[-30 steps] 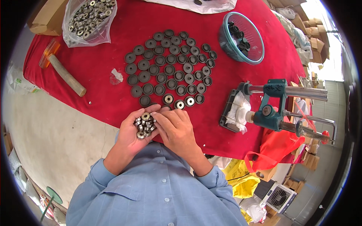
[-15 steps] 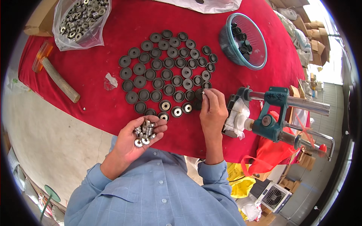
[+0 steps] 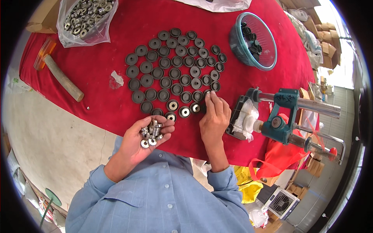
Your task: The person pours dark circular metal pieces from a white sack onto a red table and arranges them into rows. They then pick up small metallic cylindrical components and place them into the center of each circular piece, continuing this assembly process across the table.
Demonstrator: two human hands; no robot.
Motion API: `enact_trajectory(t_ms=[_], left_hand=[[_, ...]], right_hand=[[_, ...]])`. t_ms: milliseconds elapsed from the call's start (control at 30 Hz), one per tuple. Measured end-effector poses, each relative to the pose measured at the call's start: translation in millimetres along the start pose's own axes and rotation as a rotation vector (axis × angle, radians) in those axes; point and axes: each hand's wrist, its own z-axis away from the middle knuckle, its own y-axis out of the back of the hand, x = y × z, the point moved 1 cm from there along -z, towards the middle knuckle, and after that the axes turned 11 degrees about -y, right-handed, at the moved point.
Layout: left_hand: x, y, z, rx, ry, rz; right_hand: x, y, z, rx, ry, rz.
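Many round black caps [image 3: 177, 61] lie in a cluster on the red-covered table. In several at the near edge sits a shiny ring bearing [image 3: 184, 112]. My left hand [image 3: 132, 144] is palm up with curled fingers, cupping a small heap of metal bearings [image 3: 154, 133] just in front of the caps. At the near right of the cluster my right hand [image 3: 215, 118] pinches a bearing, of which only a bright edge shows, over a black cap. The fingers hide most of that cap and perhaps others beneath.
A green hand press [image 3: 276, 122] stands close to the right of my right hand. Behind it is a clear tub [image 3: 268, 58] with black parts. A plastic bag of bearings [image 3: 101, 37] sits far left, near a mallet [image 3: 64, 79] with a wooden handle.
My right hand has lowered its fingers onto a cap at the cluster's near right. My left hand still cups its bearings. The whole view has shifted slightly.
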Motion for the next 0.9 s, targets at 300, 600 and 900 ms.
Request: enact_trajectory(t_ms=[300,600,900], left_hand=[[-2.3,-6.3,1.0,0.028,-0.034,-0.061],[-2.9,11.4,-1.0,0.046,-0.013,0.009],[0.3,-5.4,-0.3,0.024,0.002,-0.134]], right_hand=[[-37.0,33.8,-4.6,-0.081,-0.093,-0.485],[-81.1,29.8,6.0,-0.42,0.306,-0.638],[-34.5,7.3,-41.5,-0.005,-0.087,-0.565]])
